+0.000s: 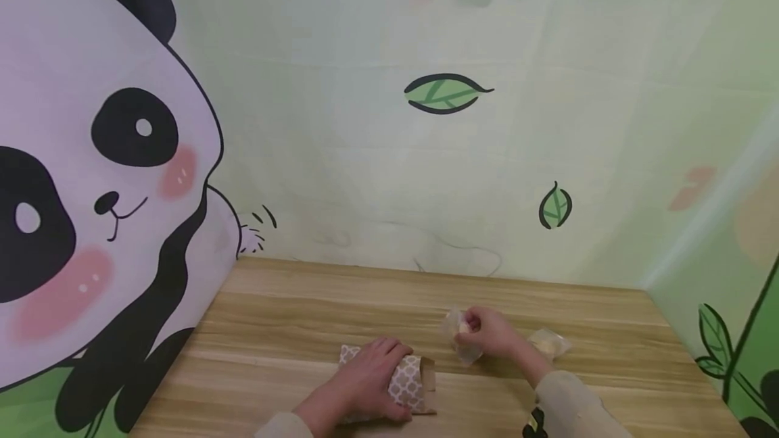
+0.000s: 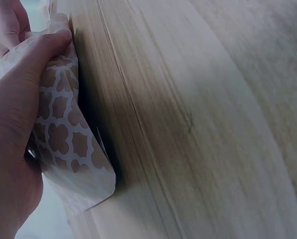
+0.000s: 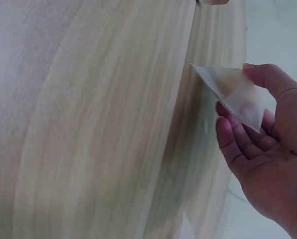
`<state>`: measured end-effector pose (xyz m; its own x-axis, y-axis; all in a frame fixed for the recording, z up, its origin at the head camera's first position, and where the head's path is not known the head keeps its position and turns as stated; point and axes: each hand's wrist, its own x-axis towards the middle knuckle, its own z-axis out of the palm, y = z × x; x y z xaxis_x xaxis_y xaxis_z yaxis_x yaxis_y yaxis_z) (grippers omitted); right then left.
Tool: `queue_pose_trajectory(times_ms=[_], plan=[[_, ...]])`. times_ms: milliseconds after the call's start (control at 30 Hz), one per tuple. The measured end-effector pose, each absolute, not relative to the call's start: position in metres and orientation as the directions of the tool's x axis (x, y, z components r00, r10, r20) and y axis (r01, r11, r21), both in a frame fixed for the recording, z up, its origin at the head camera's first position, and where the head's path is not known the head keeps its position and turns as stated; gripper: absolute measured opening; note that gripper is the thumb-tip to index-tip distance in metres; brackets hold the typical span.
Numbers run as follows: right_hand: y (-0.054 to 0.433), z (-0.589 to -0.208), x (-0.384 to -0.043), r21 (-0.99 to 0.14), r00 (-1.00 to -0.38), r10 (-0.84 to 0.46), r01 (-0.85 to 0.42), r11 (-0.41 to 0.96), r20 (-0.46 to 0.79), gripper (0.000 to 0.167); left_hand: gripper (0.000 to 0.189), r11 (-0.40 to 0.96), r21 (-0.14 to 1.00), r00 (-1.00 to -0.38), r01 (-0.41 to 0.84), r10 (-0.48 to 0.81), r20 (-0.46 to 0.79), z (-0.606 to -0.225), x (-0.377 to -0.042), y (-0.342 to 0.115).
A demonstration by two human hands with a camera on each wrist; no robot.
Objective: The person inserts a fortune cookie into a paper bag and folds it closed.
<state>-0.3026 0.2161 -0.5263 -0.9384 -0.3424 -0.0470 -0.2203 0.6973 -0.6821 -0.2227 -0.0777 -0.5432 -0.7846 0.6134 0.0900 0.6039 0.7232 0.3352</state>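
A brown paper bag with a white lattice pattern [image 1: 409, 384] lies on its side, its mouth towards the right. My left hand [image 1: 376, 376] grips it across the top, and in the left wrist view the thumb [image 2: 56, 42] presses on its patterned side [image 2: 61, 124]. To the right of the bag, my right hand [image 1: 491, 335] pinches a small translucent packet [image 1: 467, 351] with something pale inside. In the right wrist view the packet [image 3: 233, 89] hangs between thumb and fingers by one edge. A second similar packet [image 1: 550, 343] lies on the table, partly behind the right forearm.
The wood-grain table [image 1: 292, 316] ends at a pale green printed backdrop [image 1: 341, 154] at the back. A large panda picture [image 1: 140, 222] covers the left side. A printed green plant [image 1: 718, 336] borders the table on the right.
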Motion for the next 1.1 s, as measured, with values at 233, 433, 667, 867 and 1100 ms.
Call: queue_pose_trajectory(times_ms=[233, 433, 667, 867, 1100], plan=[[0.222, -0.521, -0.293, -0.759, -0.914, -0.404, -0.242, 0.604, -0.031, 0.027, 0.091, 0.720, 0.284, -0.767, 0.634, 0.632, 0.109, -0.541, -0.224, -0.078], [0.216, -0.524, -0.271, -0.895, -0.955, -0.296, -0.109, 0.432, -0.026, 0.033, 0.091, 0.717, 0.290, -0.767, 0.633, 0.631, 0.115, -0.542, -0.224, -0.078], [0.202, -0.538, -0.235, -0.959, -0.986, -0.168, -0.033, 0.280, -0.015, 0.031, 0.098, 0.730, 0.317, -0.786, 0.605, 0.611, 0.094, -0.542, -0.223, -0.079], [0.191, -0.547, -0.219, -0.972, -0.980, -0.200, -0.059, 0.226, 0.013, 0.029, 0.101, 0.736, 0.323, -0.793, 0.594, 0.603, 0.085, -0.543, -0.224, -0.077], [0.181, -0.551, -0.214, -0.968, -0.977, -0.215, -0.069, 0.240, 0.017, 0.030, 0.106, 0.739, 0.332, -0.798, 0.585, 0.597, 0.078, -0.545, -0.223, -0.076]])
